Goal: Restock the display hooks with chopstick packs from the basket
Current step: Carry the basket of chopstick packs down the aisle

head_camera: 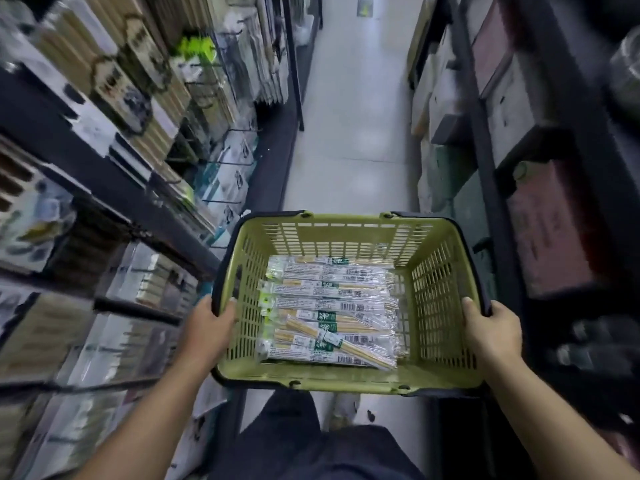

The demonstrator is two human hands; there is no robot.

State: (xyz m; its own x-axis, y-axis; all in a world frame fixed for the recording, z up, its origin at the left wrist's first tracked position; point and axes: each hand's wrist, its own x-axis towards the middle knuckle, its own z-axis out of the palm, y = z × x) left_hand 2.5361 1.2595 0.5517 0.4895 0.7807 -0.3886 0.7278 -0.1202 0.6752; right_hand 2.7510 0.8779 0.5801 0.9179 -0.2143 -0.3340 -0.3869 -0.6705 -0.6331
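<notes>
Narrow shop aisle with a pale tiled floor (349, 133) runs ahead, dark shelving on both sides; black wire display hooks (225, 164) jut from the left shelves. A person holds an olive-green slatted plastic basket (433, 271) at waist height, left hand (211, 323) and right hand (491, 332) each closed around a side rim. Clear-wrapped wooden chopstick packs (329, 310) lie stacked flat on its bottom.

A shop aisle: stocked shelving (104, 161) left, boxed goods (512, 109) right, pale floor (353, 133) running far.
</notes>
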